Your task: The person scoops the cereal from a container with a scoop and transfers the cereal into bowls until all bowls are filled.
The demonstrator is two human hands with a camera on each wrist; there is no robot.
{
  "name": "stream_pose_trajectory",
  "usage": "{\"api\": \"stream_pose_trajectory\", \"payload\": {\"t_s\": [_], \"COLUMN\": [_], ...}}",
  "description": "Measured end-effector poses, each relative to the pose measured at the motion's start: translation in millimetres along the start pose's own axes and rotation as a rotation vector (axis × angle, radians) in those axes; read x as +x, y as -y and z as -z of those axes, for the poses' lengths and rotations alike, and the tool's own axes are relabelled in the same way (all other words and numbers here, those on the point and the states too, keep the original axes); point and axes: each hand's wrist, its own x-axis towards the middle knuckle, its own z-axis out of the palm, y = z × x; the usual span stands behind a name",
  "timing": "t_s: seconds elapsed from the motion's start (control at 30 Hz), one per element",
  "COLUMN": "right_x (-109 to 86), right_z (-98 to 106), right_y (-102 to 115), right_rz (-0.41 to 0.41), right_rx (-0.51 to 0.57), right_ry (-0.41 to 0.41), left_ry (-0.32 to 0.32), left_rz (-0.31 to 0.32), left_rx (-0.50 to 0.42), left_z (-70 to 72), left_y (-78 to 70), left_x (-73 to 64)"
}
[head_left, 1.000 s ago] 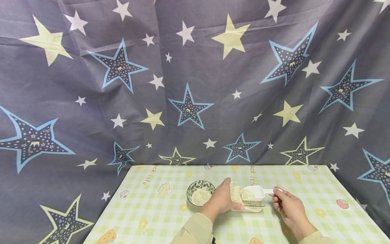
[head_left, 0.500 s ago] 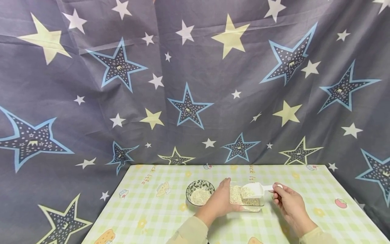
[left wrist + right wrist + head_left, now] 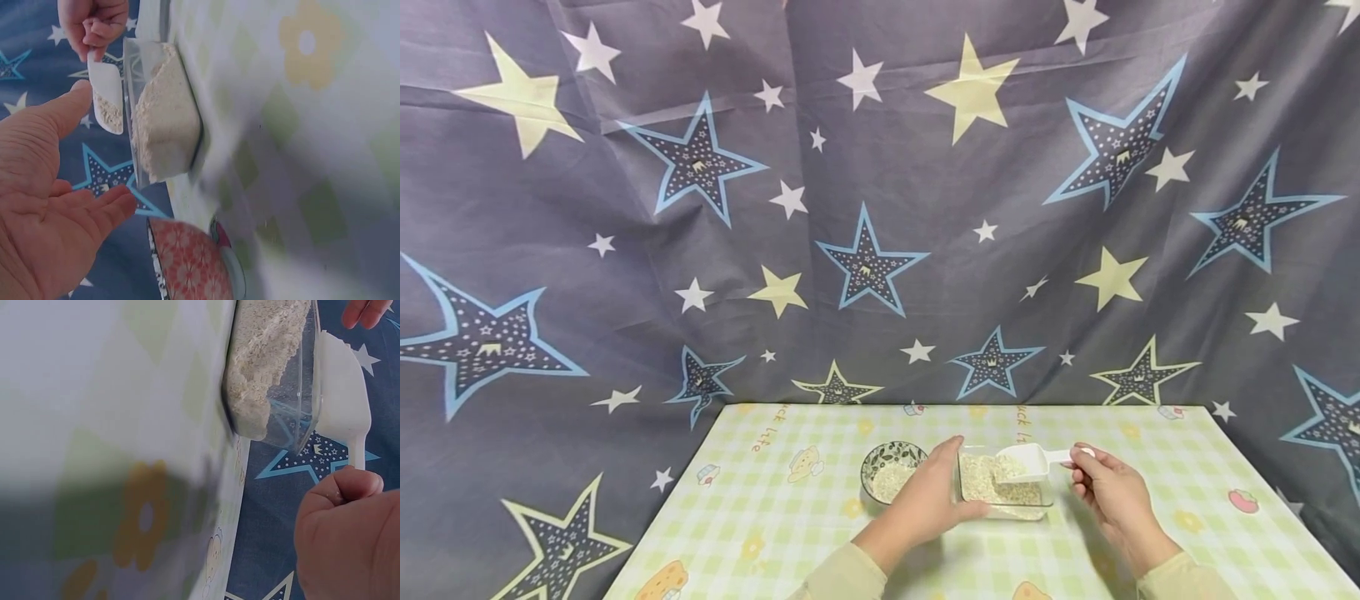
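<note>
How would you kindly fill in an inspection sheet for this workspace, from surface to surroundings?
Surface: green-and-white checked tablecloth with flower prints.
Job's things: rectangular clear container and patterned bowl, both holding pale oat-like flakes; white scoop, carrying more flakes above the container.
Clutter: nothing seen.
Grips: left hand spread by the container's bowl-side end, contact unclear; right hand pinches the scoop's handle.
Cables: nothing seen.
Surroundings: dark grey star-print fabric hanging behind.

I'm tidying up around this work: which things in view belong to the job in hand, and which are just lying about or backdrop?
In the job:
white scoop, carrying pale flakes, held by the right hand
clear container of flakes, below the scoop; left hand beside it
patterned bowl of similar flakes, probably included

Just setting:
checked tablecloth
star-patterned curtain behind
</note>
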Motion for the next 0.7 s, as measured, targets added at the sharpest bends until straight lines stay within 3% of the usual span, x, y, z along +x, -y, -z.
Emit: {"api": "stream_pose_trajectory", "payload": {"t_s": [0.4,0.7], "right_x": [-0.1,-2.1], "right_z": [-4,-9], "right_y": [6,8], "right_rz": [-0.026,-0.013], "right_rx": [0.008,0.076], "right_ry": [0.032,0.058], "left_ry": [-0.066,-0.121], "left_rz": [-0.032,-0.002], "left_rx": [0.003,-0.028], "left_z": [28.0,41.2], "left_y": [24.3,47.1], "left_x": [-19.0,-30.5]}}
